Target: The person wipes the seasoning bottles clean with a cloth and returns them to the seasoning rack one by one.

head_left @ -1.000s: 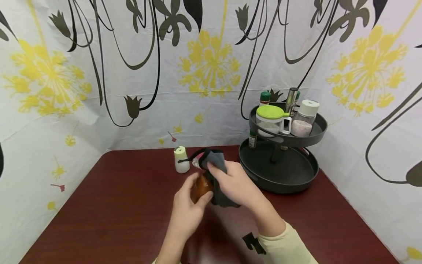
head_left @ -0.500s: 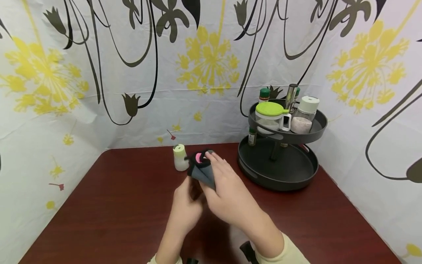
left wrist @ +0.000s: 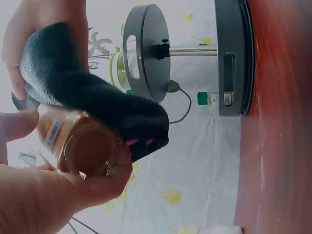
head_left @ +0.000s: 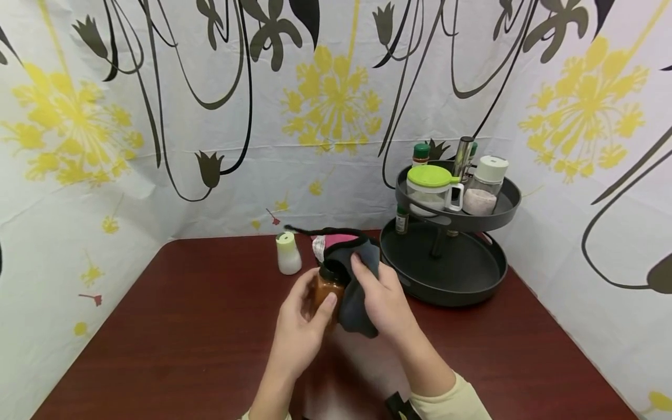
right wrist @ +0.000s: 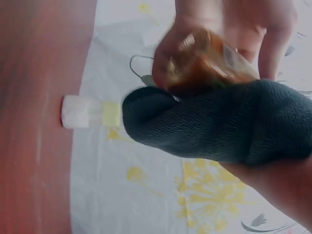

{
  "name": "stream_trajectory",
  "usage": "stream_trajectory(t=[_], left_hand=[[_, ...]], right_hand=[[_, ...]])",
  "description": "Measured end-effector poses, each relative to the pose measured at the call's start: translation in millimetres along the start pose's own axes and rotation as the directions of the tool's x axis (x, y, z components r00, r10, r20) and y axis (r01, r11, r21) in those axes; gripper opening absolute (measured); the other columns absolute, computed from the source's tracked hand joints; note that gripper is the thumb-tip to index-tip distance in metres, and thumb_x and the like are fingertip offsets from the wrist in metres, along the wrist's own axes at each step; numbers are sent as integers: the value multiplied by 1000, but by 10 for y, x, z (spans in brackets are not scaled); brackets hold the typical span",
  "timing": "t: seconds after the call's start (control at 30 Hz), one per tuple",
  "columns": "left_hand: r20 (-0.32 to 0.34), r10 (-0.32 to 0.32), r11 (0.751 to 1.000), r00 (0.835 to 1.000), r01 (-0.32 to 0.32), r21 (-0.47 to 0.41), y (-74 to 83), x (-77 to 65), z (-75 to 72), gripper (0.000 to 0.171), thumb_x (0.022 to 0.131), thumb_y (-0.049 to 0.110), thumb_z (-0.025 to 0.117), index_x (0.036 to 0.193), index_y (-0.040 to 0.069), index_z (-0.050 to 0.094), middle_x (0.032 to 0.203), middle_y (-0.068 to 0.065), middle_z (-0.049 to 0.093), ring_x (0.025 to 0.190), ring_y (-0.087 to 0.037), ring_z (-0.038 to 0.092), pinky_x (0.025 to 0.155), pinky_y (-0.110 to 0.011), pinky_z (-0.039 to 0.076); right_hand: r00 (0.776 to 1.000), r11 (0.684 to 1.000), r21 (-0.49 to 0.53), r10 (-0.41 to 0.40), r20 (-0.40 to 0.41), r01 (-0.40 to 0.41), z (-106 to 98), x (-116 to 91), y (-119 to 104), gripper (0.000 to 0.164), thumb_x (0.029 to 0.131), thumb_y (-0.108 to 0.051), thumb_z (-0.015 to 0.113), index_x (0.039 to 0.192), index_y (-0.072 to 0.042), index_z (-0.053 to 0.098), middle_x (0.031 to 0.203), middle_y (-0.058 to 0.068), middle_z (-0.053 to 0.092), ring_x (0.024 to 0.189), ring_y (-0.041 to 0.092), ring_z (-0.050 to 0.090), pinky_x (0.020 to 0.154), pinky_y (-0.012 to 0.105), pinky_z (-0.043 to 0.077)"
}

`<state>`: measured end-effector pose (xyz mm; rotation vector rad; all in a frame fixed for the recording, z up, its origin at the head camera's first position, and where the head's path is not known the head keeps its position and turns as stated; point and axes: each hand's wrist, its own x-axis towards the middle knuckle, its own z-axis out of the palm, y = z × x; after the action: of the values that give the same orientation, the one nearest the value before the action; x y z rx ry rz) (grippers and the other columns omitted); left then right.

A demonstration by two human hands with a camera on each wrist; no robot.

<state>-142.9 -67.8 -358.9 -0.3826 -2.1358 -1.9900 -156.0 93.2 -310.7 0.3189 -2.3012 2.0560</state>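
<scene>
Over the table, in the head view, my left hand (head_left: 298, 329) grips a small clear jar (head_left: 328, 293) with orange-brown contents and a dark cap. The jar's base (left wrist: 91, 150) faces the left wrist camera. My right hand (head_left: 387, 303) holds a dark grey cleaning cloth (head_left: 358, 306) with black edging, its thumb on top of it. The cloth lies against the jar's cap and right side, and part of it shows pink and white behind. In the right wrist view the cloth (right wrist: 204, 124) runs along the jar (right wrist: 207, 63), hiding one side of it.
A white shaker (head_left: 289, 259) with a pale yellow lid stands behind the hands. At the back right is a black two-tier tray (head_left: 443, 294), bearing a green-lidded container (head_left: 426, 195), a white-capped jar (head_left: 483, 189) and small green-capped bottles. Patterned sheets surround the dark red table (head_left: 184, 326).
The right hand covered the jar's top with the cloth half a second ago; now it has drawn back to the right, and the cap shows. The left hand keeps its hold on the jar.
</scene>
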Motion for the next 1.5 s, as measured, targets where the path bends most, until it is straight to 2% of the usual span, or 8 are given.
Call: stream_trajectory(t=[0.23,0.33,0.5,0.73,0.9,1.2,1.37,1.5], left_hand=[[-77,-16,998,997,21,63,-32,28,60,46,91,19,71,132,26,52,123,4,64,109,-13,61,94,-35,51],[-106,-13,995,994,23,96,-40,33,82,47,88,17,74,129,28,55,121,6,66,106,-11,63,93,-35,53],[-150,6,999,989,-1,32,-23,49,108,48,85,14,77,128,23,56,122,1,66,110,-15,66,94,-35,54],[-222,56,998,974,-53,20,3,73,86,55,84,21,78,134,15,54,128,-6,65,115,-22,65,97,-45,51],[-217,52,999,975,-48,21,-9,72,104,52,85,19,77,132,17,55,127,-3,65,114,-18,65,96,-40,52],[-209,64,995,976,-46,91,-61,70,167,52,81,13,80,128,18,56,122,0,67,107,-13,67,90,-36,55],[-269,70,996,960,-51,77,-47,67,114,51,83,14,79,129,16,56,123,-2,67,111,-16,66,92,-38,54],[-298,91,995,950,-75,64,-26,88,61,53,84,14,78,131,15,55,127,-4,66,113,-19,66,92,-40,54]], right_hand=[[998,989,147,26,-59,-17,60,-93,65,45,101,-50,45,134,-22,54,124,4,59,113,17,56,100,34,44],[997,992,123,3,-79,6,80,-106,100,46,100,-49,46,137,-21,52,130,3,58,119,16,55,106,39,41],[997,998,62,-1,-71,5,129,-124,208,50,99,-52,48,139,-22,50,133,1,58,122,16,56,107,45,42],[1000,1000,-3,11,-24,-11,210,-201,426,49,102,-52,40,129,-16,58,111,6,67,100,18,63,89,32,51],[1000,999,-33,22,-14,-22,208,-221,442,50,103,-52,34,122,-14,61,106,5,68,97,16,63,85,26,51],[994,995,52,-77,-78,81,214,-180,225,56,103,-48,39,143,-10,44,142,3,52,131,14,48,111,37,37],[994,995,26,-93,-53,94,318,-218,370,47,104,-44,41,135,-11,54,122,6,65,112,16,59,96,25,48],[999,999,-38,-26,30,27,319,-217,486,52,103,-52,34,127,-12,58,110,6,67,102,16,61,87,25,51]])
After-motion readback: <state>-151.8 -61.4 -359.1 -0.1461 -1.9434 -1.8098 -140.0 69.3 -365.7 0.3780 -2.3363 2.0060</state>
